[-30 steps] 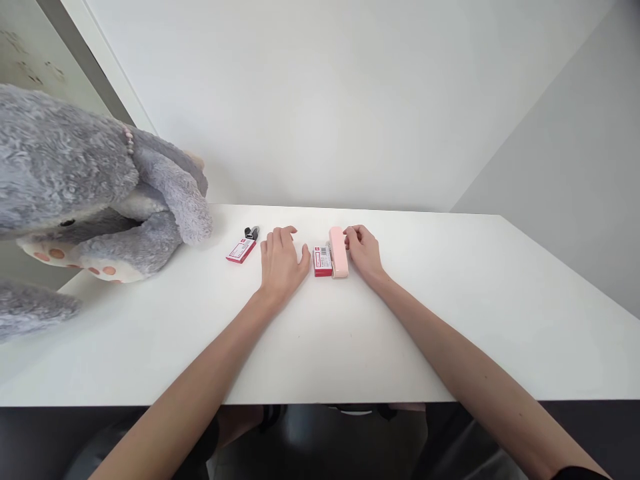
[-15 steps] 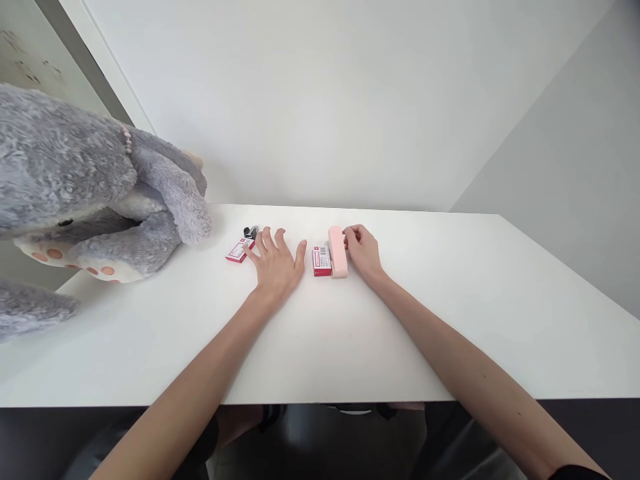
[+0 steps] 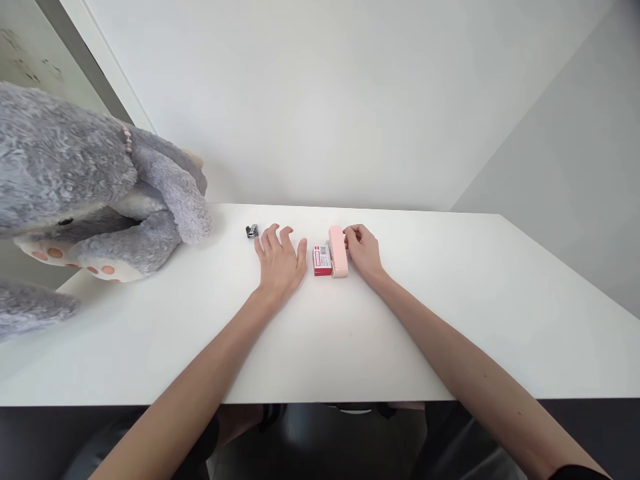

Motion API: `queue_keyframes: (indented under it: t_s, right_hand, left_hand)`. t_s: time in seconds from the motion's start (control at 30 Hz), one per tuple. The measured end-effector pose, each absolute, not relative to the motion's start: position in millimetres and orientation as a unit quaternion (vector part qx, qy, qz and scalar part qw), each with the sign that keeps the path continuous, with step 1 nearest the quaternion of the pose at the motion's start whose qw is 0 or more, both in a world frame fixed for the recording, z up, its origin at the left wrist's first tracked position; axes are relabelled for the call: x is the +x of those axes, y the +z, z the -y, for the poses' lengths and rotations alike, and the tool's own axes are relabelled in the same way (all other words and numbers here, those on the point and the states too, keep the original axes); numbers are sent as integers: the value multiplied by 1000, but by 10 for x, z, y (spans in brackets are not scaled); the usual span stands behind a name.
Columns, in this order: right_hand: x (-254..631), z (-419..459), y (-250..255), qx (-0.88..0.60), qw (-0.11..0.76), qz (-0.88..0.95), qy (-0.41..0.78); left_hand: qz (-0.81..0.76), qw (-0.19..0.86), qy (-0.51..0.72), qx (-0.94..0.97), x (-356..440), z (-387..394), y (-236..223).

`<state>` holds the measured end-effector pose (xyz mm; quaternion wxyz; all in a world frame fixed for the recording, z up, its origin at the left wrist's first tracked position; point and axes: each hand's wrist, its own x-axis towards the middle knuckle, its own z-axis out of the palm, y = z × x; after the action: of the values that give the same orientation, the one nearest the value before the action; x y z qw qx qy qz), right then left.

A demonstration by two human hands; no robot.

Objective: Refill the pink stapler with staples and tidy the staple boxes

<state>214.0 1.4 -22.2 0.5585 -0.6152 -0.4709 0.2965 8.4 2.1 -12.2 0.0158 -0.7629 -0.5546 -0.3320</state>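
My left hand (image 3: 282, 261) rests on the white table with its fingers apart and slightly bent, and nothing shows in its grip. What lies under its palm is hidden. Just beyond its little finger sits a small black and silver object (image 3: 252, 231), too small to name. To the right of my left thumb is a red and white box (image 3: 322, 261). A pink stapler (image 3: 339, 252) lies lengthwise against the box's right side. My right hand (image 3: 363, 250) is curled closed beside the stapler, fingertips at its right edge near the far end; no object shows inside it.
A large grey plush toy (image 3: 150, 220) sits at the left end of the table (image 3: 320, 347), one foot on the surface. A white wall (image 3: 320, 100) stands along the back edge. My legs are below the front edge.
A second red and white box, flat beside my left little finger before, is no longer visible. My left hand has shifted slightly right with fingers drawn closer; the small black object turned a little. Right hand unchanged.
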Motion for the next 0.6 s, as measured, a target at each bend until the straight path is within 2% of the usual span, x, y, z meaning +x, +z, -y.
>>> queue_keyframes:
  t_s: [0.33, 0.6]
  right_hand:
    - [2128, 2, -179, -621, 552, 469, 298]
    - [2133, -11, -194, -620, 555, 468, 298]
  left_hand:
    - [547, -102, -316, -768, 30, -29, -80]
    - [554, -46, -304, -774, 16, -72, -156]
